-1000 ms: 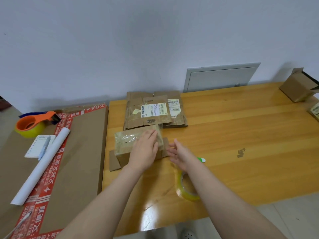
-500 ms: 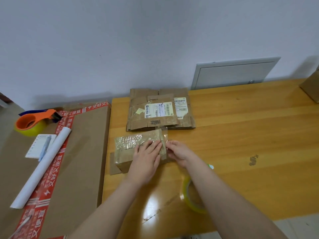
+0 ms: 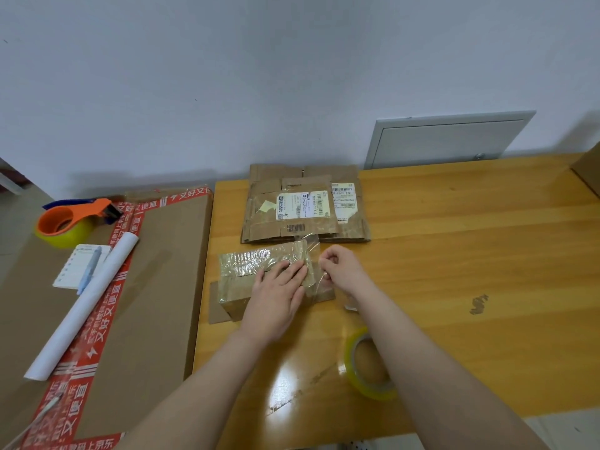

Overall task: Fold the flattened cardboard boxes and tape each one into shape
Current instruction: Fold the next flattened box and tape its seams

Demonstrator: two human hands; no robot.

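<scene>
The wooden table [image 3: 454,254] carries my work, and a big flat carton [image 3: 152,287] lies alongside at its 9 o'clock edge. A stack of flattened cardboard boxes [image 3: 292,225] sits at 12 o'clock from the small folded box [image 3: 240,287]. My left hand [image 3: 276,297] presses the box top, fingers straight and flat. My right hand [image 3: 344,267] is at the box's 3 o'clock end, fingers curled. The tape roll [image 3: 363,365] stands at 5 o'clock, beside my right forearm. Those curled fingertips pinch a strip of clear tape [image 3: 313,251] that touches the box's right end.
</scene>
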